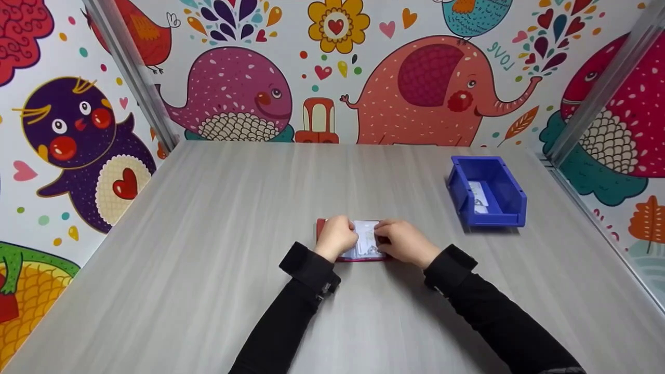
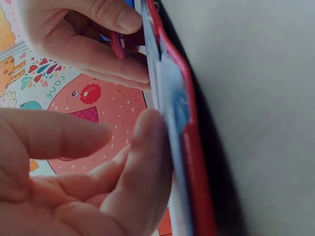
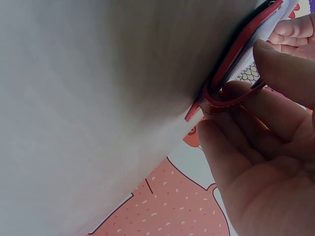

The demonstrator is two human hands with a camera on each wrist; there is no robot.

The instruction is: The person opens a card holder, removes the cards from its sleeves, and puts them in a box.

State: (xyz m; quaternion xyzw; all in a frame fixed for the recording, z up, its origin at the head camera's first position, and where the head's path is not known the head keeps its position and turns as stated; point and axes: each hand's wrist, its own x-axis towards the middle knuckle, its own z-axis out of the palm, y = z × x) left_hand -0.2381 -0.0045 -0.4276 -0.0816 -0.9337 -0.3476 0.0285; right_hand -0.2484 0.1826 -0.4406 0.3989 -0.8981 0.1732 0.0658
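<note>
A red card holder (image 1: 320, 226) lies spread on the table with clear sleeves and a white card (image 1: 367, 238) face up between my hands. My left hand (image 1: 336, 237) rests on its left part. In the left wrist view those fingers (image 2: 142, 162) bend against the sleeves, with the thumb held apart. My right hand (image 1: 408, 241) pinches the right edge. Seen from the right wrist, its thumb lies over the sleeves and its fingers reach beneath, around a short red strap (image 3: 229, 104). The holder's underside is mostly hidden.
A blue open-front bin (image 1: 487, 191) stands at the back right, with white cards (image 1: 477, 196) inside along its left side. Printed cartoon panels wall in the grey table (image 1: 208, 234) at the back and both sides. Metal posts mark the rear corners.
</note>
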